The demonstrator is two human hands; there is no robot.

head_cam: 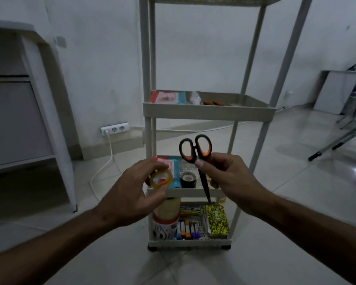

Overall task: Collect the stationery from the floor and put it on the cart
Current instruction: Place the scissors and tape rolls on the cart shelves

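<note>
Left hand [132, 192] grip clamps tape [161, 177], right hand [230, 177] grip scissors [195, 153]; cart [208, 112] on tiled floor [275, 233].

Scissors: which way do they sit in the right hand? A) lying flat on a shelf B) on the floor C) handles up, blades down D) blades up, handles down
C: the right hand grips the scissors with the orange-and-black handles above and the blades pointing down.

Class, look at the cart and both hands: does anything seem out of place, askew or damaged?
Nothing stands out. The left hand holds a tape roll, the right hand holds closed scissors, and the cart stands upright.
</note>
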